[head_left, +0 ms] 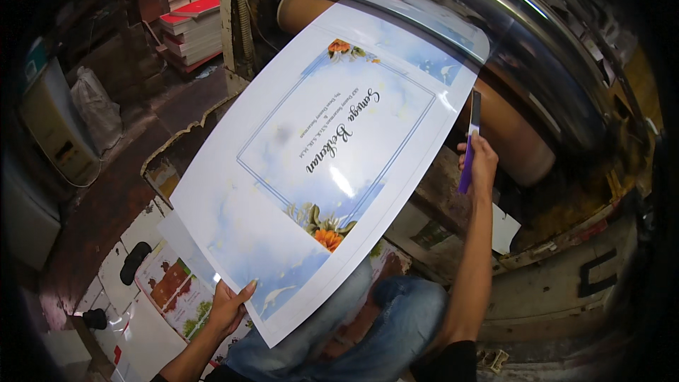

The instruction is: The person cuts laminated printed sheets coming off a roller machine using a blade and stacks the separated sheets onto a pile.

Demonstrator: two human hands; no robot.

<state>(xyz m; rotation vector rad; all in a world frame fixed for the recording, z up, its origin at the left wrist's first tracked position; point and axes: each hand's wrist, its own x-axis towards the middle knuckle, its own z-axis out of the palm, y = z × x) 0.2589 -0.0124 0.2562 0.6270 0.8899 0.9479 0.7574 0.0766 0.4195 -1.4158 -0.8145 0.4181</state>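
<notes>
My left hand grips the near edge of a large glossy printed sheet, pale blue with orange flowers and a thin rectangular border. The sheet slants up from my lap to a big brown roller on a machine, with clear film over its far end. My right hand is raised at the sheet's right edge and holds a purple-handled knife, blade pointing up beside the roller.
Stacks of books and paper stand at the back left. Several printed sheets lie on the floor at lower left, near a dark object. A tied white sack and a cream box are at far left.
</notes>
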